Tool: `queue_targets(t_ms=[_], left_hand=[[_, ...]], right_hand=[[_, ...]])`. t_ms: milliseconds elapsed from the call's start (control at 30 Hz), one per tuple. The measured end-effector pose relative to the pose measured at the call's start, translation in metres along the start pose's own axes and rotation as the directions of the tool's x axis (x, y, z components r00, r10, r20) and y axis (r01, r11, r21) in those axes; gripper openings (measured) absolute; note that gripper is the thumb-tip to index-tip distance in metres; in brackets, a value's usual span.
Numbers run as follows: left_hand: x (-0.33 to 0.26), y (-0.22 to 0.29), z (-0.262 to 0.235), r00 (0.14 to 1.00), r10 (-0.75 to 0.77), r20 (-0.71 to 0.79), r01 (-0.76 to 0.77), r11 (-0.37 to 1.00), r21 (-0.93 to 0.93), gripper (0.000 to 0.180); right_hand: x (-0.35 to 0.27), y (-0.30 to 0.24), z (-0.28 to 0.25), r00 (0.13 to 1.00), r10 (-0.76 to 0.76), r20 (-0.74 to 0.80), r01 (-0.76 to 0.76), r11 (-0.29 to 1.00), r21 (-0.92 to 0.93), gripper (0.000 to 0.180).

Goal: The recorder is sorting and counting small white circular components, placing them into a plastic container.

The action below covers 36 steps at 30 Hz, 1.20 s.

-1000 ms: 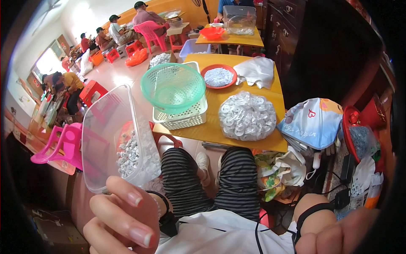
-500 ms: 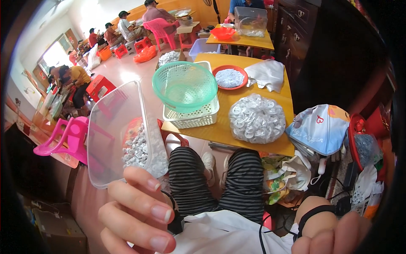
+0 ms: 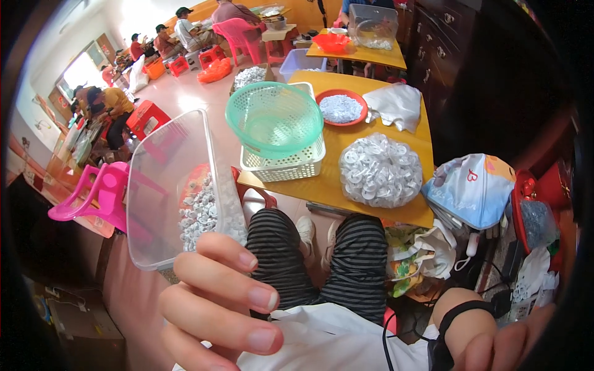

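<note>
My left hand (image 3: 226, 303) is raised close in at the lower middle, its fingers loosely bent and apart, with nothing between them. Behind it, nearest to the fingers, stands a clear plastic tub (image 3: 150, 204) with small white parts (image 3: 199, 216) at its right side. My right hand (image 3: 510, 346) is at the lower right edge, fingers bent and tips partly cut off, so any hold is hidden. A black strap (image 3: 461, 312) circles the arm beside it. Ahead on the yellow table lies a clear bag of white round parts (image 3: 380, 170).
The yellow table (image 3: 334, 179) also bears a green colander (image 3: 275, 117) on a white basket (image 3: 281, 170), an orange plate (image 3: 365, 102) of pale pieces and a white bag (image 3: 396, 105). A pink chair (image 3: 111, 191) stands left. A printed bag (image 3: 473, 191) sits right. Several people work at far tables.
My left hand has moved a little right and up. My right hand has shifted slightly at the edge. The whole view has shifted a little; the table's things keep their places.
</note>
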<state>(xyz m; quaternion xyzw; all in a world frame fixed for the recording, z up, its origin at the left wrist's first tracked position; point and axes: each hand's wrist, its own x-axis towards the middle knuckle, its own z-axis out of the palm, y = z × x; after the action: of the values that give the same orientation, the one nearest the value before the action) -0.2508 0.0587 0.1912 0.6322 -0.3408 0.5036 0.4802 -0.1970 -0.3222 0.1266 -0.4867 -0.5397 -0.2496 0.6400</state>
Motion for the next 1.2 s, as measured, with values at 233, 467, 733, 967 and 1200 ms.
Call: queue_targets(t_ms=[233, 467, 733, 967, 1200], left_hand=[[-0.003, -0.017, -0.001, 0.999, -0.021, 0.048, 0.023, 0.999, -0.037, 0.031], [-0.007, -0.044, 0.009, 0.99, -0.023, 0.142, 0.03, 0.999, -0.041, 0.025], [-0.062, -0.113, 0.024, 0.683, -0.576, 0.449, 0.62, 0.783, 0.061, 0.023], [-0.098, -0.183, 0.075, 0.523, -0.701, 0.485, 0.701, 0.677, 0.223, 0.019], [-0.119, -0.262, 0.127, 0.781, -0.563, 0.271, 0.346, 0.751, 0.563, 0.037]], right_hand=[[0.021, 0.004, 0.024, 0.999, 0.021, 0.031, -0.021, 1.0, -0.011, 0.023], [0.067, 0.053, 0.046, 0.996, 0.036, 0.083, -0.04, 0.998, 0.043, 0.027], [0.063, 0.132, 0.06, 0.918, 0.389, -0.083, -0.394, 0.864, -0.314, 0.03], [0.013, 0.225, 0.038, 0.677, 0.705, -0.212, -0.715, 0.56, -0.419, 0.013], [-0.007, 0.294, 0.035, 0.782, 0.622, -0.048, -0.388, 0.425, -0.818, 0.025]])
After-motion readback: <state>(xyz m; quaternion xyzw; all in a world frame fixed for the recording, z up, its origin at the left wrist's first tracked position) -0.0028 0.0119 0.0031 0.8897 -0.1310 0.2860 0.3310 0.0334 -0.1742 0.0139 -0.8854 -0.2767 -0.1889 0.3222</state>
